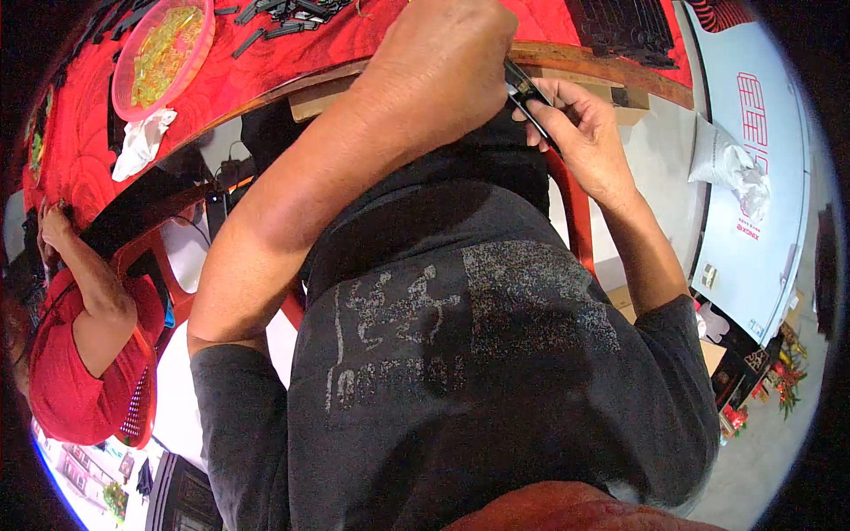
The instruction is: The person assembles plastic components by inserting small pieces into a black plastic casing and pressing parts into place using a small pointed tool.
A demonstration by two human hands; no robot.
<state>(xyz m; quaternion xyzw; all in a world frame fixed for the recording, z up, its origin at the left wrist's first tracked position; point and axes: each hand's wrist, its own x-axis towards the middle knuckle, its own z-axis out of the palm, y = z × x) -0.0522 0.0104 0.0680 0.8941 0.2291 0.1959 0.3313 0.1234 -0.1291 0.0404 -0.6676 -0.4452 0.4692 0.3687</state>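
Note:
My right hand (580,133) is closed on a narrow black strip-shaped piece (528,90), thumb on top and fingers beneath. The piece has a glossy edge and tilts, its upper end reaching my left hand (456,66). The left hand is curled, its back toward me. Its fingertips are hidden, so what they grip does not show. Both hands are just over the front edge of the red-covered table (266,75). Beyond them lie a pile of loose black strips (288,16) and, to the right, a row of black pieces (624,31).
A pink basket (205,53) of small yellowish clear pieces stands at the table's left, with a crumpled white tissue (143,143) beside it. A person in a red shirt (84,354) sits at far left. On the right are a large white panel (753,203) and a plastic bag (730,164).

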